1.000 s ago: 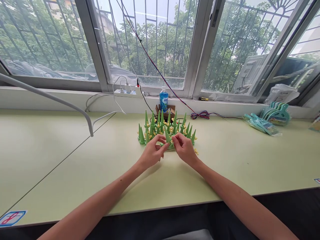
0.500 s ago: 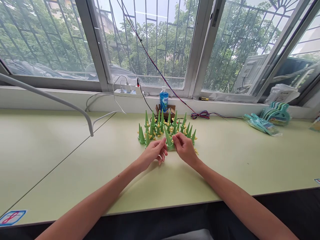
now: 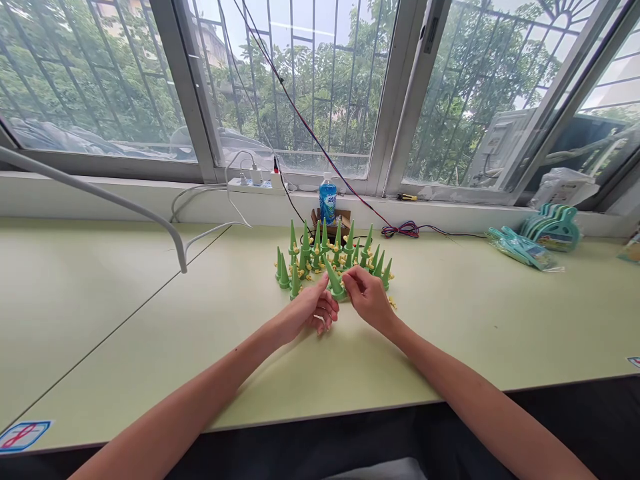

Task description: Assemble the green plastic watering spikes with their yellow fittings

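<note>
A green cone-shaped spike (image 3: 334, 280), like a plant watering spike, stands tilted to the left between my hands. My left hand (image 3: 313, 308) has its thumb against the spike's left side, with the other fingers curled below its base. On the opposite side, my right hand (image 3: 367, 293) pinches at a small yellow piece by the spike; the fingertips largely cover it. Behind my hands stand several more green spikes (image 3: 305, 240), many with yellow pieces at their sides. One loose yellow piece (image 3: 393, 303) lies right of my right hand.
A blue liquid bottle (image 3: 327, 200) stands in a small brown box behind the spikes. Coiled cable (image 3: 401, 230) and bagged teal items (image 3: 525, 247) lie along the back right. A grey tube (image 3: 175, 237) bends over the table at left, near a power strip (image 3: 257, 180).
The held spike has tipped further left and shifted slightly that way. My left hand has turned a little beneath it, while my right fingertips have moved slightly left with it.
</note>
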A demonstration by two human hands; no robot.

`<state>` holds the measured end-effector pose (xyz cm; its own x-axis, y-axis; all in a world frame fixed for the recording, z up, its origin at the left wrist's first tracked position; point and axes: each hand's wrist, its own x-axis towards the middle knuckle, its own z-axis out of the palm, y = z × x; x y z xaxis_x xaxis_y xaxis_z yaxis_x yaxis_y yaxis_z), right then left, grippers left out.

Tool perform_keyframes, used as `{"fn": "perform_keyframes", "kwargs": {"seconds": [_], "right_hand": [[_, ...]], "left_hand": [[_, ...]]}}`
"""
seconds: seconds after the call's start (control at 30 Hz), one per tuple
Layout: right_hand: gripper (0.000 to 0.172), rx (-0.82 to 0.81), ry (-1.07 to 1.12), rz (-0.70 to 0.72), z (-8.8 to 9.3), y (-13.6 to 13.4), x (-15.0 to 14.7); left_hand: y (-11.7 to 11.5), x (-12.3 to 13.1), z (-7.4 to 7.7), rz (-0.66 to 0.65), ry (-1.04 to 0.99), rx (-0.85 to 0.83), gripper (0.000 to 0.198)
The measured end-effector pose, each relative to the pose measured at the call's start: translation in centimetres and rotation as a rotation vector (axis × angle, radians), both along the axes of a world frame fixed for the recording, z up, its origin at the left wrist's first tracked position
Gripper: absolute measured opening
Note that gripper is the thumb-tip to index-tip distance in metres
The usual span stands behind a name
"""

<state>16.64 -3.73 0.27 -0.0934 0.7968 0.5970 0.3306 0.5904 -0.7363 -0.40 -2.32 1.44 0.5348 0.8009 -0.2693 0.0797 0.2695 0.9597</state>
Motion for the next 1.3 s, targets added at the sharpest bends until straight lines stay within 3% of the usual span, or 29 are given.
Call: {"fn": "perform_keyframes", "kwargs": {"seconds": [0.67, 1.3], "right_hand": [[0.027, -0.056, 0.025, 0.065, 0.07, 0.18, 0.23], [0.029, -0.014, -0.034, 0.024, 0.00, 0.34, 0.34]], "left_hand": [[-0.14, -0.59, 0.56, -0.016, -0.176, -0.194, 0.054], [-0.09, -0.66, 0.42, 0.026, -0.223, -0.172, 0.045]]}}
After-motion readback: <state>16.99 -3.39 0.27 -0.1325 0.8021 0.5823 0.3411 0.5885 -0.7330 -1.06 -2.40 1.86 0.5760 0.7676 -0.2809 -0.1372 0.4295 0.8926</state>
